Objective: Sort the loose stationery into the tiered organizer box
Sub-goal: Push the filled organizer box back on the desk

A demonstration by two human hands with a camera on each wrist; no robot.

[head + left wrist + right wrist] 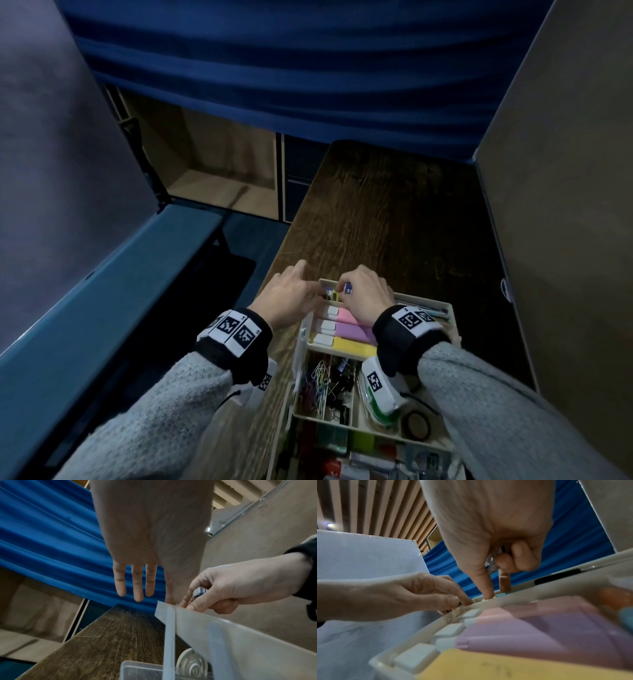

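Over the organizer's (pixel 445 310) far top compartment, the right hand (pixel 368 294) pinches a small eraser (pixel 348 288), light and stiff, best held by its sides, while the left hand (pixel 289 296) pinches something hidden there.

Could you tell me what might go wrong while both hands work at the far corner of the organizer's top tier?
The right hand grips a small blue-and-white item while its fingertips poke into the narrow far compartment; the item could slip out. The left hand crowds the same corner, so fingers may collide. Pressing there might tip the organizer box, which sits near the table edge.
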